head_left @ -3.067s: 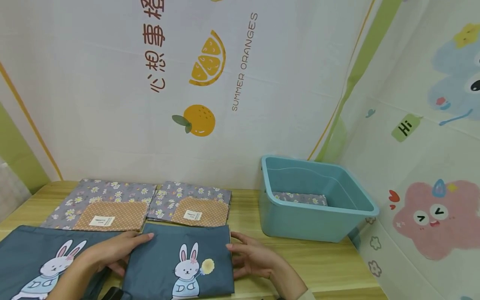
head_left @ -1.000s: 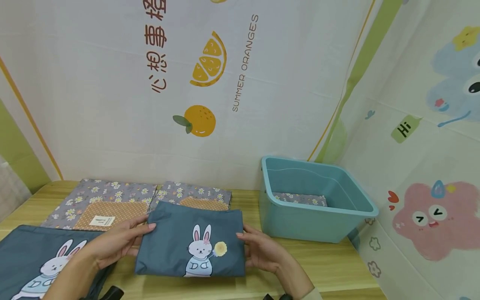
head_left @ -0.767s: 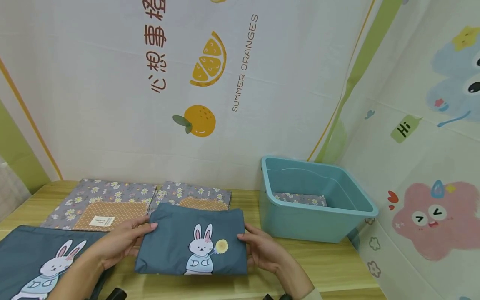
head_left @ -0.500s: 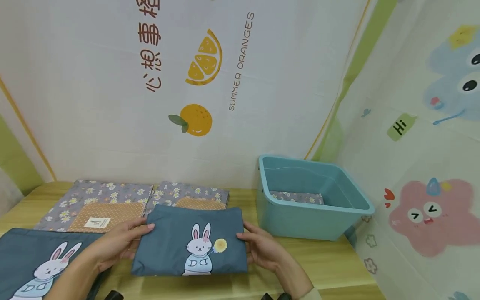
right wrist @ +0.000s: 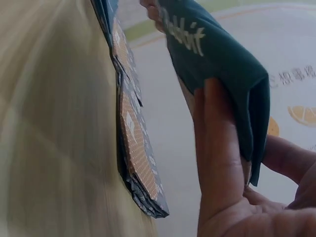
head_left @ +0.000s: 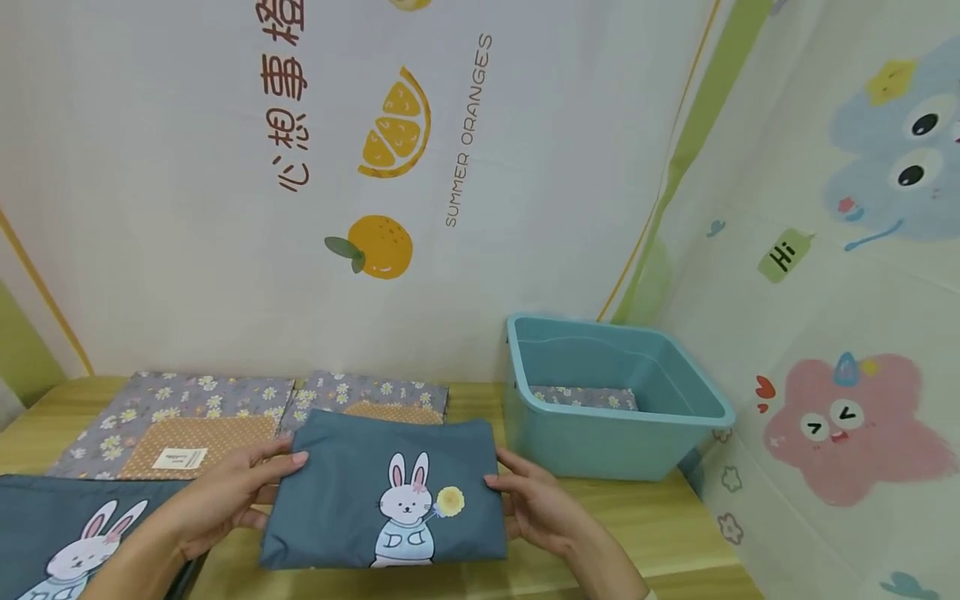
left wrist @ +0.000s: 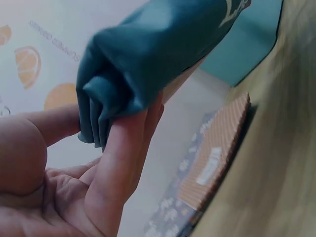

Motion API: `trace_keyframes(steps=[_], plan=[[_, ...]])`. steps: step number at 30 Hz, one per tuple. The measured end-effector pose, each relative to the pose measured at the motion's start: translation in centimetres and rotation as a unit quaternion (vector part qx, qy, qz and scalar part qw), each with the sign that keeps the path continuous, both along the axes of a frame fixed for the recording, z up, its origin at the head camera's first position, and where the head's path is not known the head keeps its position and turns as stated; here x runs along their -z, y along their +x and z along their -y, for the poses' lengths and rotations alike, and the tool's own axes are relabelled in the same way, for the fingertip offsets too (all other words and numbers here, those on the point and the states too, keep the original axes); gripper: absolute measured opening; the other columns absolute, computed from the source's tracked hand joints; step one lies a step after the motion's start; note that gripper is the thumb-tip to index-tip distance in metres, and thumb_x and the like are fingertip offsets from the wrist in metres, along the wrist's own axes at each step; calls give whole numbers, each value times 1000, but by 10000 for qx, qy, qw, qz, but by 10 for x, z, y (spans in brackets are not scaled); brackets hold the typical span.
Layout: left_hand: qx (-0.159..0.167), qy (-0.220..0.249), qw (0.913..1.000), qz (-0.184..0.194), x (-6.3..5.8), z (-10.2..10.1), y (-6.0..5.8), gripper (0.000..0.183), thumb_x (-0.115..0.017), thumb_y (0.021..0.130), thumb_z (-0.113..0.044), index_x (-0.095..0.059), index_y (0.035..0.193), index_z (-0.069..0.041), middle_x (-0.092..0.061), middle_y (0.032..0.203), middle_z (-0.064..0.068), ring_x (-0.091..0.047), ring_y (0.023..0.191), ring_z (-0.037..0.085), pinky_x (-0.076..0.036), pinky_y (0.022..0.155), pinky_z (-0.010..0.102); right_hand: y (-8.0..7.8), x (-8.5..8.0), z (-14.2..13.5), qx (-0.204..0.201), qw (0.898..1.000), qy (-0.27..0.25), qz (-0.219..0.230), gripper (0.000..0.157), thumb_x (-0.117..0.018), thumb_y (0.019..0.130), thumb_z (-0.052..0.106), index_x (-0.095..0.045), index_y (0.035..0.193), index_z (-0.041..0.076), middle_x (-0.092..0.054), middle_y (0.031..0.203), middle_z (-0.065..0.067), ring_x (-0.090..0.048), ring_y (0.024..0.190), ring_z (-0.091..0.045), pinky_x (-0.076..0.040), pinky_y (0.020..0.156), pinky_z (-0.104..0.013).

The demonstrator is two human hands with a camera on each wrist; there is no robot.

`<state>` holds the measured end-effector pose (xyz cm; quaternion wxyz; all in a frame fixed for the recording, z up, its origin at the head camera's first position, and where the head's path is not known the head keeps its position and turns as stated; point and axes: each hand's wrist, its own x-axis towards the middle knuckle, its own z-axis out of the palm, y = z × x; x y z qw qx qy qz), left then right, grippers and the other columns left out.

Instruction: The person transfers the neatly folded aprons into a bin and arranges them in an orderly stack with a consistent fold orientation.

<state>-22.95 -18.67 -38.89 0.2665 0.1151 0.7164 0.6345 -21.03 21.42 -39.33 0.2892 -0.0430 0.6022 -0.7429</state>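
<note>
Both hands hold a folded dark teal cloth point(head_left: 330, 492) with a rabbit print, raised off the table and tilted toward the head camera. My left hand point(head_left: 221, 496) pinches its left edge, thumb on the front face and fingers underneath. At the opposite edge my right hand point(head_left: 547, 508) grips it the same way. The left wrist view shows layered folds of the cloth point(left wrist: 148, 54) between thumb and fingers. Pale lettering runs along the underside of the cloth point(right wrist: 217, 54) in the right wrist view.
A second teal rabbit cloth point(head_left: 45, 508) lies at the left, partly behind the left forearm. Behind are two folded floral cloths point(head_left: 232, 392) point(head_left: 390, 390) with brown dotted patches. A light-blue bin point(head_left: 600, 446) at the right holds a floral cloth point(head_left: 581, 398).
The teal cloth, earlier resting on the table between both hands, has been lifted and tilted up. During the last half second, the hands keep their hold while the head view shifts slightly right.
</note>
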Motion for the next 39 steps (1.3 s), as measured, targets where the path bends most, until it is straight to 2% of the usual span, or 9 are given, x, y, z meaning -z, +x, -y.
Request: trace_keyframes(steps=[5,8,14,18,21,23,31,37,39], plan=[[131,33,9999,-79,-14,-8,3,87,-41,110,-34,13,152,18,-42,149,38,-72,109,25,-63,79,47,13,-5,-10,92,9998,178,43,81,-56,103,22,-4,164,11,-72,118,-2,-73,96,-15,-62,72,-37],[211,24,9997,-70,-23,-13,4,87,-43,110,-34,11,152,19,-41,149,37,-73,106,24,-63,78,46,19,-12,-15,96,9995,304,56,81,-56,103,22,-4,164,10,-71,122,-4,-73,97,-17,-62,73,-39],[352,70,9994,29,-36,-21,6,88,-45,109,-33,11,153,18,-55,143,24,-74,105,25,-63,78,45,30,-33,-26,140,9982,579,-104,83,-56,103,23,-2,163,6,-57,145,-11,-71,103,-20,-63,72,-39],[240,22,9997,28,-43,-28,7,89,-46,108,-35,10,154,16,-46,149,32,-73,108,23,-63,78,45,34,-50,-33,58,9978,612,-261,84,-55,103,21,1,163,5,-61,140,-9,-73,100,-18,-64,69,-36],[132,-11,9999,-44,-50,-36,8,89,-47,108,-36,8,154,16,-34,156,36,-73,109,23,-63,78,45,34,-66,-39,-32,9977,586,-336,82,-56,102,19,-2,163,7,-67,130,-4,-73,99,-16,-64,69,-34],[91,-13,9999,-108,-57,-43,6,89,-48,108,-36,7,155,15,-34,156,35,-72,110,23,-63,79,45,32,-77,-44,-64,9973,601,-406,82,-55,103,18,-2,164,9,-68,127,-3,-74,98,-16,-64,70,-35],[382,203,9989,-167,-86,-72,-4,89,-50,107,-36,6,158,9,-23,162,33,-72,110,23,-63,83,46,27,-106,-70,1,9955,797,-508,83,-54,104,17,2,163,8,-70,124,-1,-74,98,-16,-64,76,-38],[475,227,9982,-273,-100,-100,-18,77,-50,107,-37,-13,160,4,-44,153,27,-74,101,18,-64,78,40,18,-124,-93,149,9927,1062,-550,86,-52,105,19,11,163,11,-67,125,2,-73,101,-14,-64,77,-35],[488,214,9980,-349,-103,-109,-22,72,-49,107,-36,-17,160,3,-46,151,26,-73,100,18,-64,78,39,15,-130,-101,203,9912,1191,-542,88,-52,105,20,14,162,13,-65,124,2,-73,102,-12,-64,77,-34]])
